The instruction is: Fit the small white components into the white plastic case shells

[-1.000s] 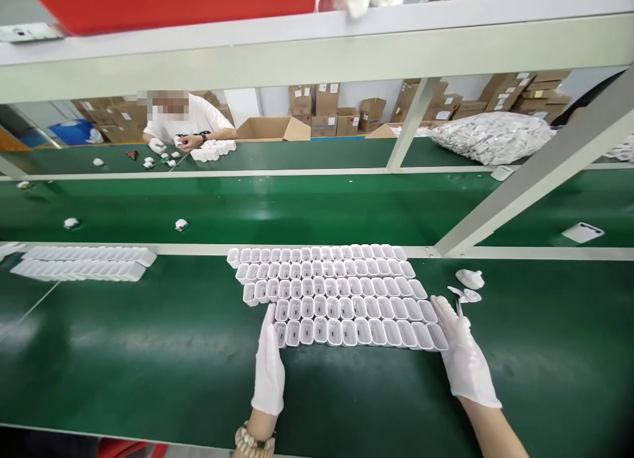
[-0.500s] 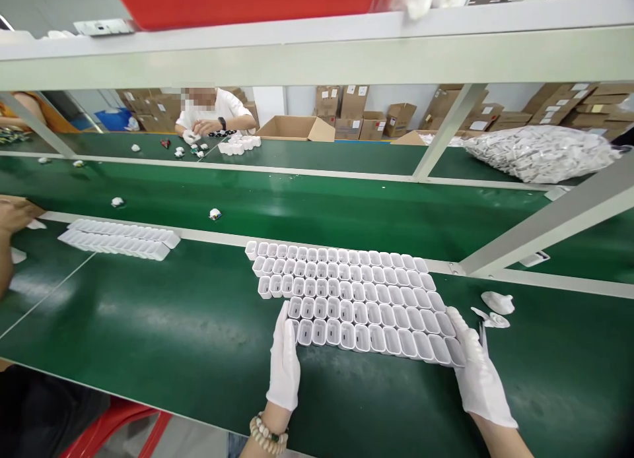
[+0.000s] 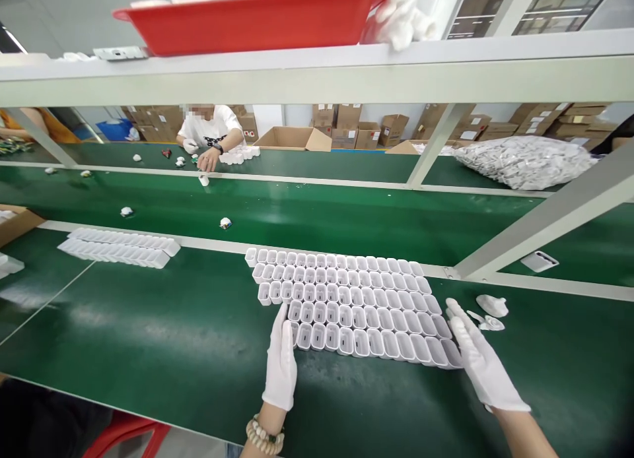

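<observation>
The block of small white plastic shells (image 3: 347,299) lies on the green table (image 3: 148,339), five tight rows of open-topped, rounded cups, the near rows set a little further right than the far ones. The gloved left hand (image 3: 281,369) lies flat and open against the left end of the two near rows. The gloved right hand (image 3: 483,362) is also open, fingers straight, at the right end; neither clasps anything. A few loose white pieces (image 3: 491,306) lie just right of the block. A smaller batch of shells (image 3: 119,247) sits well apart to the left. Beyond the conveyor belt (image 3: 321,214), a co-worker (image 3: 211,131) is seated.
</observation>
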`<state>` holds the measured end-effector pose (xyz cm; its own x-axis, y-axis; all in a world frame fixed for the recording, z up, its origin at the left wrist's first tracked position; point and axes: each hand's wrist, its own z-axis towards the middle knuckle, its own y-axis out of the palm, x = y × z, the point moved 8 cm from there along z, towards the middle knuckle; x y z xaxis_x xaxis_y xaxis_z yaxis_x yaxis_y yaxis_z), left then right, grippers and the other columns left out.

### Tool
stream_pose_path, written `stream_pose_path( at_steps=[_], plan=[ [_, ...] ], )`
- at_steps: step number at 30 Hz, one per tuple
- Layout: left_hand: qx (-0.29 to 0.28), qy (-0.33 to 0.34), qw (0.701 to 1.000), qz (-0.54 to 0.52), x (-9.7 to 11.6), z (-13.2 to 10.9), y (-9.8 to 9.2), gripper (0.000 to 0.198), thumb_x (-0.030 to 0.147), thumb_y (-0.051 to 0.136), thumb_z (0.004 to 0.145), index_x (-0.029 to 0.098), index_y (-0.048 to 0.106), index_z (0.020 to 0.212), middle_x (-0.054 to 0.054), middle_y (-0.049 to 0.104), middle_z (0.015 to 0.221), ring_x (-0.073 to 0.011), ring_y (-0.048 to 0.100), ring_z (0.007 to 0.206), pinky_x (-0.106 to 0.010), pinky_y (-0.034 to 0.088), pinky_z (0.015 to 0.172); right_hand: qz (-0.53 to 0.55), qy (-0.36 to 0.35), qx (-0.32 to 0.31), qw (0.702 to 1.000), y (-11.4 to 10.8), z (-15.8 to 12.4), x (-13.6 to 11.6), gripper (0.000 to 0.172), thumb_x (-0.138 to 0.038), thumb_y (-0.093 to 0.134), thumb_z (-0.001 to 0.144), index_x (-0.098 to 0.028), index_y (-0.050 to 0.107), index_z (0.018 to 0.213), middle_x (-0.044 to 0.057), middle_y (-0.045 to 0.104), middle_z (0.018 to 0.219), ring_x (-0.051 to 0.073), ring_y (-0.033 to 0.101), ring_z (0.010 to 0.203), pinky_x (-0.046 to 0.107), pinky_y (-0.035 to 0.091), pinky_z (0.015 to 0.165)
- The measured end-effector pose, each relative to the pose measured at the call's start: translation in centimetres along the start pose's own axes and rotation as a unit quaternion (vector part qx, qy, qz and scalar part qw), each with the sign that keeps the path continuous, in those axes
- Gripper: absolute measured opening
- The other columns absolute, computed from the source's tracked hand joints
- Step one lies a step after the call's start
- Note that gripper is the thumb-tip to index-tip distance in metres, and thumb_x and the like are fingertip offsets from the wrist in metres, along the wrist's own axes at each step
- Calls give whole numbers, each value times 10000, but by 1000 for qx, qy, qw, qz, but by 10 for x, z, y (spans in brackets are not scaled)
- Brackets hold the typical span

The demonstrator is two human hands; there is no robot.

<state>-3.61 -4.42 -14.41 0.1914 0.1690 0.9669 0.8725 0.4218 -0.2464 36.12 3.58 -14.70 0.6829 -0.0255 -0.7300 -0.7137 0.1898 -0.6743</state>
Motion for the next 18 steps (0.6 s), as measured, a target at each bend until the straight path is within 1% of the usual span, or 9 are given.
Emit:
stream_pose_path(
  at_steps=[2,4,5,7,9,11,14,16,18],
  plan=[
    [31,88,994,59,20,2,-12,522,488,339,1009,269,375,1482,-78,431,1522,-262,384,1422,-451,318,1197,-39,-27,-22,999,-1,13,-23,688,-616,310,948,-267,289,1541,43,383,1571,284,348,1442,468,243,1204],
    [44,203,970,127,50,6,-17,496,438,358,1013,262,383,1475,-85,441,1510,-261,381,1423,-456,315,1199,-108,-88,-48,989,4,29,-55,704,-605,292,957,-224,260,1549,79,337,1592,293,297,1464,484,233,1207],
    [38,252,953,164,65,10,-16,484,420,359,1014,254,394,1468,-92,450,1501,-265,382,1422,-466,323,1193,-156,-121,-59,979,10,38,-71,703,-598,287,960,-205,277,1543,96,335,1591,305,282,1469,492,238,1203],
    [8,309,919,244,89,24,-3,467,411,361,1012,225,441,1433,-120,484,1462,-287,403,1403,-496,353,1168,-260,-170,-80,947,29,58,-99,704,-588,290,960,-161,341,1517,135,348,1579,341,245,1476,507,236,1195],
    [-29,327,886,328,105,43,19,481,447,387,997,187,490,1389,-154,503,1434,-324,421,1382,-524,380,1136,-327,-187,-98,921,53,78,-116,709,-585,308,955,-144,369,1506,162,344,1576,370,217,1479,522,209,1189],
    [-69,332,851,402,114,64,49,544,517,422,970,173,502,1383,-168,487,1449,-361,385,1394,-548,357,1134,-345,-191,-109,913,76,97,-127,712,-585,327,951,-150,359,1514,173,351,1570,395,221,1470,558,183,1174],
    [-145,317,803,484,111,90,96,632,602,433,936,209,461,1430,-138,426,1512,-378,311,1429,-566,278,1160,-360,-205,-131,900,105,112,-133,686,-581,338,951,-181,385,1507,175,443,1512,399,308,1429,583,171,1149],
    [-155,310,797,494,107,103,117,654,628,433,925,210,473,1426,-135,460,1487,-378,340,1410,-564,256,1164,-372,-220,-149,889,118,114,-133,640,-567,316,964,-218,416,1492,159,537,1435,365,410,1368,565,185,1140],
    [-158,306,799,493,101,112,129,647,636,400,933,210,495,1410,-137,521,1431,-366,412,1359,-559,270,1153,-384,-231,-162,879,124,114,-131,609,-551,294,979,-235,429,1481,144,604,1353,328,503,1282,543,220,1121]
  ],
)
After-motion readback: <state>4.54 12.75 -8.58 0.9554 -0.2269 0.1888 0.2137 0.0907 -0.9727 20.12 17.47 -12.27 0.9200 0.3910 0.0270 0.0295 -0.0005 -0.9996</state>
